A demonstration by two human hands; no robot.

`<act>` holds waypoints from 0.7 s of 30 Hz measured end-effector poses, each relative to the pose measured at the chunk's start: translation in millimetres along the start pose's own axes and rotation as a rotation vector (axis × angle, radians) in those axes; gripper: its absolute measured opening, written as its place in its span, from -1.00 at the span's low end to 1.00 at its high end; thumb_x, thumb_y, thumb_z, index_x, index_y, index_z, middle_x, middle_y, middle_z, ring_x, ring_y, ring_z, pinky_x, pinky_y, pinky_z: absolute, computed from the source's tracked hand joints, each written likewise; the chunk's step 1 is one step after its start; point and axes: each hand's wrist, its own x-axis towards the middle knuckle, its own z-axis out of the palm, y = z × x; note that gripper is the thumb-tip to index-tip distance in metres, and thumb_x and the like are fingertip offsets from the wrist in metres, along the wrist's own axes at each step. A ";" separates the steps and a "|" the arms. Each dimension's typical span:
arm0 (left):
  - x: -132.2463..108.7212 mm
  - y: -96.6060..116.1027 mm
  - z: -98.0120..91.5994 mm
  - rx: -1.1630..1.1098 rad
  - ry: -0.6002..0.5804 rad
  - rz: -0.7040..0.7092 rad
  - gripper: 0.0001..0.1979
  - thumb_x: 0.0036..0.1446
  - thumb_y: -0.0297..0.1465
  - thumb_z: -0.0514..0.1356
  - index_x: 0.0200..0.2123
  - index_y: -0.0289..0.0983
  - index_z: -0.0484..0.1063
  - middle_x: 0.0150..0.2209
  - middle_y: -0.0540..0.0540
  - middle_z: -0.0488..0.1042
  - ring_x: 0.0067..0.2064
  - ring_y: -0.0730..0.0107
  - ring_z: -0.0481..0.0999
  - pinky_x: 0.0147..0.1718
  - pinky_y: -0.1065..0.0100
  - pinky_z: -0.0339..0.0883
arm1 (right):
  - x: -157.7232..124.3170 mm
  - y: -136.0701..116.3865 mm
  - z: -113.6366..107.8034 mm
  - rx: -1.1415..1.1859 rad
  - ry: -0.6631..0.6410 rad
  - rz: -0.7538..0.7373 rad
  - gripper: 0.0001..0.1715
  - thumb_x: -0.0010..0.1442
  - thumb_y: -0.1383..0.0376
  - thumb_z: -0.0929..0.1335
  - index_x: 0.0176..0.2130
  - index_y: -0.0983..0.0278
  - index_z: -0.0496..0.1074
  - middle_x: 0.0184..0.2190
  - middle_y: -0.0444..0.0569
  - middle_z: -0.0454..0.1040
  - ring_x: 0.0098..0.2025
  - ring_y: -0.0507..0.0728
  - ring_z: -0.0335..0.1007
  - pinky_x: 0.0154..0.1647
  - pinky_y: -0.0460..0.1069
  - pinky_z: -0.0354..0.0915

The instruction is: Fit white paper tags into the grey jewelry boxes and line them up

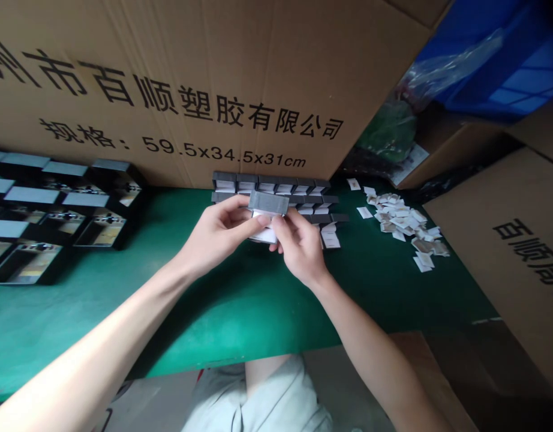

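Between my hands, above the green table, is a small open grey box [269,203] with a white insert [262,233] inside. My left hand [222,231] grips its left side, the thumb resting on the white insert. On the right side my right hand [298,243] holds the same box, with its thumb close to the left thumb. Just behind the hands stand rows of similar dark boxes [312,185] with white inserts, partly hidden by the hands and the held box.
A large printed carton [168,72] rises behind the green table [204,318]. Larger black boxes [101,228] stand at left. Small white pieces [402,219] lie in a pile at right. Another carton [519,240] and a blue bin [492,66] are beyond.
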 end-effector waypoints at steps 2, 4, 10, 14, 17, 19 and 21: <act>0.1 -0.5 0.1 0.003 0.009 0.000 -0.58 0.08 -0.14 0.47 -0.08 -0.26 0.59 -0.16 -0.15 0.71 -0.15 0.09 0.71 -0.05 0.16 0.61 | -0.3 -0.1 -0.2 0.007 0.000 -0.008 -0.55 0.38 -0.08 0.34 0.01 0.18 0.51 -0.44 -0.19 0.49 -0.52 -0.02 0.39 -0.53 -0.11 0.39; 0.4 -1.0 0.1 -0.005 0.016 0.007 -0.59 0.08 -0.14 0.48 -0.10 -0.26 0.59 -0.16 -0.15 0.71 -0.17 0.10 0.72 -0.05 0.16 0.62 | -0.4 0.1 -0.8 0.016 0.002 -0.019 -0.57 0.39 -0.05 0.33 0.03 0.19 0.50 -0.46 -0.20 0.48 -0.52 -0.03 0.38 -0.50 -0.11 0.39; 1.2 -3.2 -1.6 -0.006 0.052 0.031 -0.59 0.06 -0.17 0.49 -0.10 -0.26 0.61 -0.17 -0.13 0.72 -0.20 0.13 0.72 -0.10 0.20 0.62 | -0.4 1.9 -1.7 -0.003 0.022 -0.025 -0.53 0.42 -0.04 0.31 0.11 0.20 0.46 -0.52 -0.23 0.45 -0.53 -0.02 0.39 -0.48 -0.09 0.36; 1.4 -3.5 -2.0 0.000 0.072 0.028 -0.56 0.04 -0.15 0.50 -0.08 -0.26 0.61 -0.16 -0.15 0.72 -0.20 0.11 0.72 -0.11 0.19 0.61 | -0.9 2.4 -1.0 -0.019 0.020 -0.020 -0.50 0.41 -0.07 0.32 0.12 0.19 0.45 -0.50 -0.22 0.48 -0.53 -0.01 0.40 -0.48 -0.08 0.37; 1.3 -3.2 -1.3 0.002 0.072 0.022 -0.54 0.04 -0.12 0.49 -0.07 -0.25 0.62 -0.14 -0.15 0.72 -0.18 0.09 0.72 -0.08 0.19 0.60 | -1.1 2.8 -0.6 -0.029 0.021 -0.024 -0.50 0.40 -0.06 0.33 0.13 0.19 0.44 -0.47 -0.21 0.50 -0.53 -0.02 0.41 -0.50 -0.09 0.37; 1.4 -3.5 -1.0 0.007 0.072 0.023 -0.54 0.04 -0.10 0.49 -0.07 -0.24 0.62 -0.14 -0.15 0.72 -0.18 0.10 0.72 -0.07 0.19 0.60 | -1.2 3.3 -0.8 -0.038 0.022 -0.028 -0.50 0.40 -0.06 0.33 0.13 0.19 0.44 -0.45 -0.20 0.50 -0.52 -0.02 0.41 -0.51 -0.10 0.36; 1.6 -4.2 -1.3 0.014 0.074 0.024 -0.54 0.03 -0.11 0.50 -0.07 -0.24 0.62 -0.14 -0.15 0.72 -0.18 0.10 0.72 -0.07 0.19 0.60 | -1.3 3.8 -1.0 -0.048 0.021 -0.031 -0.51 0.40 -0.05 0.33 0.14 0.19 0.44 -0.44 -0.20 0.50 -0.52 -0.02 0.42 -0.50 -0.09 0.37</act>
